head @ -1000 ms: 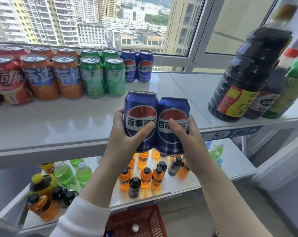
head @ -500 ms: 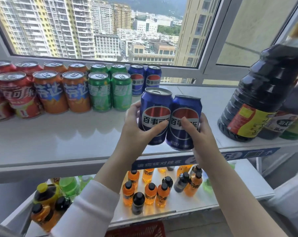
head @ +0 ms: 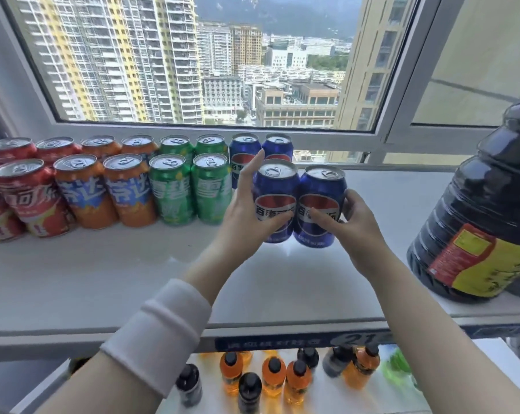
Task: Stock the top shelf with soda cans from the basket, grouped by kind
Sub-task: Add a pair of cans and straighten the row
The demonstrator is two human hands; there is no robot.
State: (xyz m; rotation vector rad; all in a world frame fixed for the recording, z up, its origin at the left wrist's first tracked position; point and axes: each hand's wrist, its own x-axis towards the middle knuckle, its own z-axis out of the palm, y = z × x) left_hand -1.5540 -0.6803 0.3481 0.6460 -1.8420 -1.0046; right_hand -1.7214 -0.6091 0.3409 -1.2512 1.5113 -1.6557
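Observation:
Two blue cola cans, a left one (head: 275,186) and a right one (head: 323,186), stand side by side and touching over the white top shelf (head: 103,279). My left hand (head: 244,210) grips the left can, thumb across its label and fingers up along its far side. My right hand (head: 354,225) grips the right can the same way from the right. Whether their bases touch the shelf I cannot tell. Just behind them stand two more blue cans (head: 242,153). To the left come green cans (head: 211,192), orange cans (head: 82,192) and red cans (head: 25,198). The basket is out of view.
A large dark sauce bottle (head: 477,219) stands at the shelf's right end. A window frame (head: 312,138) runs close behind the cans. The lower shelf holds several small orange and dark bottles (head: 273,377). Bare shelf lies in front of the can rows.
Both hands have carried the two blue cans up and forward from the shelf's front edge to just before the rear blue cans. The view has risen, and the basket has dropped out of sight.

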